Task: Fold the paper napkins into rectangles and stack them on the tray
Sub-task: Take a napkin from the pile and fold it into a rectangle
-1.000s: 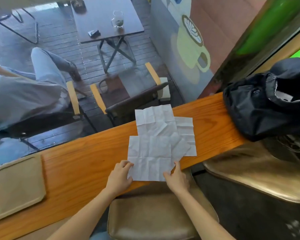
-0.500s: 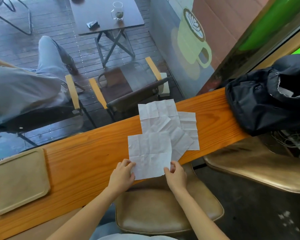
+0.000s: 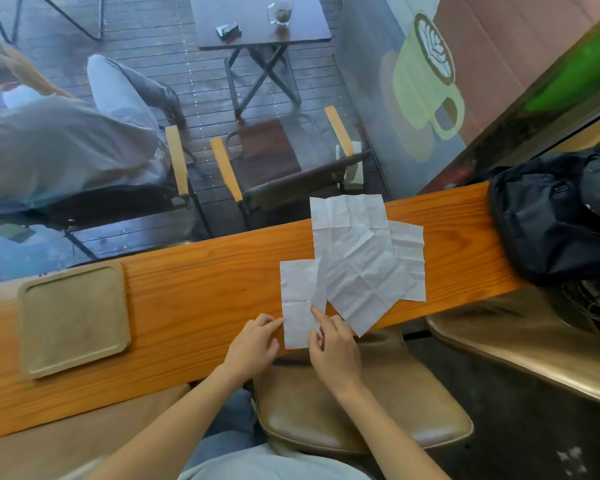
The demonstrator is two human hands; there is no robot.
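A white paper napkin [image 3: 298, 299] lies near the front edge of the wooden counter [image 3: 194, 292], its right half lifted and turned over to the left. My right hand [image 3: 333, 344] pinches that lifted flap at its lower edge. My left hand [image 3: 255, 341] rests on the counter with fingertips on the napkin's left edge. Several other creased, unfolded napkins [image 3: 357, 258] overlap just to the right and behind. The tan square tray [image 3: 73, 320] sits on the counter far to the left, with nothing on it.
A black bag [image 3: 555, 223] occupies the counter's right end. A window runs along the counter's far edge; beyond it are chairs, a small table and a seated person. Brown stools [image 3: 361, 403] stand below the counter near me.
The front napkin lay flat and square before; its right half is now folded over toward the left by my right hand. The view has shifted, showing more of the tray.
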